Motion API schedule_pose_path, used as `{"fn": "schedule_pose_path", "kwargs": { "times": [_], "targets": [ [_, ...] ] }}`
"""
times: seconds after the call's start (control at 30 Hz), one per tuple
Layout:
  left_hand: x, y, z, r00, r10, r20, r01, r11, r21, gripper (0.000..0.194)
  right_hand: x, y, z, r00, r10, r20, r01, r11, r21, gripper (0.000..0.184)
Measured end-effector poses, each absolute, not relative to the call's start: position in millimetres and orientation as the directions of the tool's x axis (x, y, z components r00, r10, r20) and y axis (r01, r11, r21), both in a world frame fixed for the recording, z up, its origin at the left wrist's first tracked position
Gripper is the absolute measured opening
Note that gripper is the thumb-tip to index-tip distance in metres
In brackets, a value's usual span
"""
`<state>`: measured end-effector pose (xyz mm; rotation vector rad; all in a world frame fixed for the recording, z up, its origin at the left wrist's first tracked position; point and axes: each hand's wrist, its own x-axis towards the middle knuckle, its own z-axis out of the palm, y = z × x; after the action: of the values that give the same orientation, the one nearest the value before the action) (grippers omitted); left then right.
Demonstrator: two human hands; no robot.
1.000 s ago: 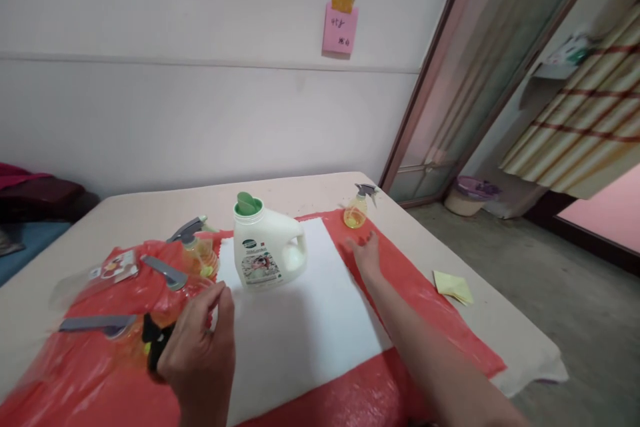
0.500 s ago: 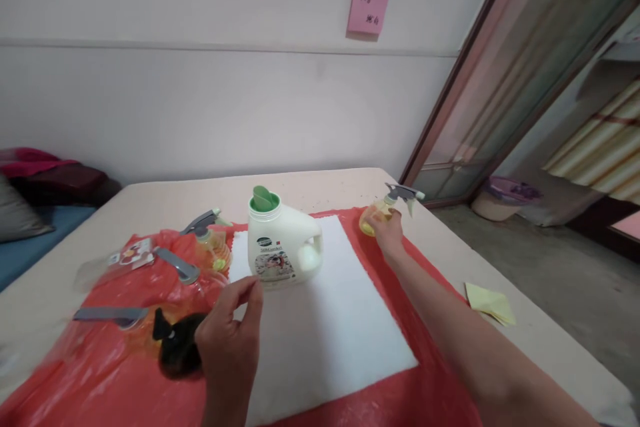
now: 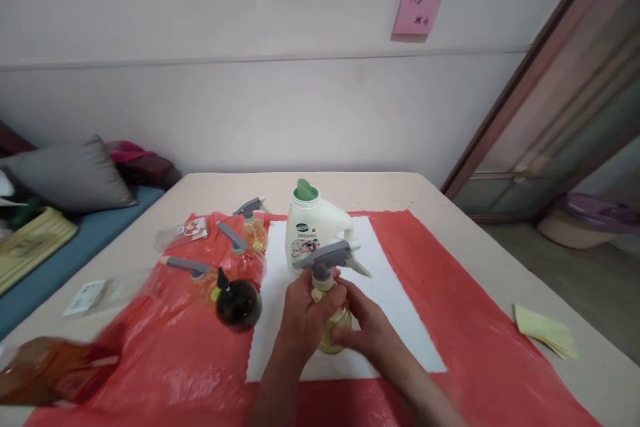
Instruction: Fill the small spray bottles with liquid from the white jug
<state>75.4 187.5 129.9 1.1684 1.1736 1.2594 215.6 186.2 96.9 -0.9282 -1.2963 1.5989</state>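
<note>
A spray bottle (image 3: 333,341) with yellowish liquid and a grey trigger head stands upright between my hands, over the white sheet (image 3: 405,320). My left hand (image 3: 307,310) wraps its neck and upper body from the left. From the right, my right hand (image 3: 367,323) is closed round its body, the thumb low on the near side. Just behind it stands a white detergent jug (image 3: 325,221) with a green funnel-like piece (image 3: 305,189) in its uncapped mouth. The bottle's trigger head overlaps the jug's lower part in view.
Several other spray bottles (image 3: 255,230) sit on the red plastic sheet (image 3: 175,353) at left, beside a dark round bottle (image 3: 239,305). A bottle of amber liquid (image 3: 45,370) lies at the near left. Yellow paper slips (image 3: 546,330) lie near the table's right edge.
My right hand has brought the spray bottle from the far right of the red sheet to the middle. My left hand has moved right and closed on it. The view has turned left.
</note>
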Motion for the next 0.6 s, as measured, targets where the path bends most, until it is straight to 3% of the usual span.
{"fn": "schedule_pose_path", "kwargs": {
  "times": [0.1, 0.2, 0.27, 0.37, 0.47, 0.6],
  "targets": [
    [71, 188, 130, -0.133, 0.987, 0.091, -0.171, -0.113, 0.979, 0.021, 203, 183, 73, -0.437, 0.879, -0.189, -0.527, -0.421, -0.738, 0.059],
    [71, 189, 132, -0.205, 0.967, 0.150, -0.228, -0.197, 0.953, 0.017, 198, 177, 64, -0.644, 0.688, -0.335, -0.567, -0.723, -0.394, 0.066],
    [72, 188, 133, -0.189, 0.974, 0.128, -0.272, -0.177, 0.946, 0.020, 198, 176, 67, -0.696, 0.610, -0.380, -0.535, -0.793, -0.293, 0.064],
    [71, 186, 133, -0.121, 0.990, 0.072, -0.337, -0.109, 0.935, 0.028, 202, 178, 77, -0.655, 0.566, -0.501, -0.484, -0.823, -0.297, 0.065],
    [71, 187, 131, -0.181, 0.983, 0.036, -0.374, -0.102, 0.922, 0.024, 205, 181, 81, -0.592, 0.565, -0.575, -0.424, -0.825, -0.373, 0.063],
    [76, 191, 131, -0.332, 0.942, -0.050, -0.427, -0.104, 0.898, 0.018, 205, 179, 75, -0.515, 0.704, -0.489, -0.468, -0.709, -0.527, 0.064]
  ]
}}
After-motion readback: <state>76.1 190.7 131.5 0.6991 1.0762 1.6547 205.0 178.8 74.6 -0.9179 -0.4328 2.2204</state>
